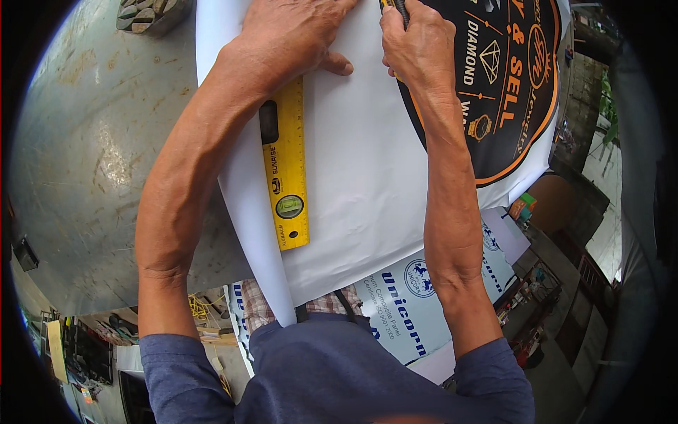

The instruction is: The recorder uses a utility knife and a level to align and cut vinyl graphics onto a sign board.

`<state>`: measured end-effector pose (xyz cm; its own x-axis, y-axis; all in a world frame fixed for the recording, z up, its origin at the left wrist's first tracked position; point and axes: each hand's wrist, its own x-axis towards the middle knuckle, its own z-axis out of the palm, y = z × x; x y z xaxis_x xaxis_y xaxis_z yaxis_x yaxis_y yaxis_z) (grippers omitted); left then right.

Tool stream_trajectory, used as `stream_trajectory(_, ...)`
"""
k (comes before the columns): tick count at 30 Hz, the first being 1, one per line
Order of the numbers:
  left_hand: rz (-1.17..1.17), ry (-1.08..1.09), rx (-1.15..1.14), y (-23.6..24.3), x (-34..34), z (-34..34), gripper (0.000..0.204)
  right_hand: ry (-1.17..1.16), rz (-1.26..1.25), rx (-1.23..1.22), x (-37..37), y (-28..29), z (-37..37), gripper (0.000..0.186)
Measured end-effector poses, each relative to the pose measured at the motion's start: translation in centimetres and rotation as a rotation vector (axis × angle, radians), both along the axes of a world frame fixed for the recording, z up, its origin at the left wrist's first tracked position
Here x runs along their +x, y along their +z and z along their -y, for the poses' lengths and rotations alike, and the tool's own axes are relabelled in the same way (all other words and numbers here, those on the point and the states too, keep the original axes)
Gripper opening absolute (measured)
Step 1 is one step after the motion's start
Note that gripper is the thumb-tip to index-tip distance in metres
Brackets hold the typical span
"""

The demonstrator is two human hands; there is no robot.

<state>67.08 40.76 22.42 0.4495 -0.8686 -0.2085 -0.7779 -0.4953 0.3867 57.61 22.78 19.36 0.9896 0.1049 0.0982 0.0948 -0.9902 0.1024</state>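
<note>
While R hand grips blk tool, L hand splays nr level's edge; bare sheet btwn.

Worktable: grey metal, scuffed and stained brownish, filling much of the left side.
Lower left: past the table's near edge, a jumble of dark items, a yellowish board and tangled yellow cord.
Right side: dim and cluttered, with a brown rounded surface; smaller objects are hard to tell.
Far right: a bright, pale strip, green leaves near its top.
Light: soft sheen on the metal, deeper shade at right.
</note>
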Motion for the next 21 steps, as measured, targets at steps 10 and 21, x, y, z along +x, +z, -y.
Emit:
stream_trajectory(10, -0.002, 0.012, -0.05, -1.7, 0.0, 0.1, 0.11, -0.021, 0.019, -0.019, -0.1, 0.0, -0.4, 0.022)
stream_trajectory(21, 0.058, 0.022, -0.043, -0.5, -0.3, 0.0, 0.108, -0.498, -0.011, 0.626, -0.7, -0.4, -2.3, 0.025)
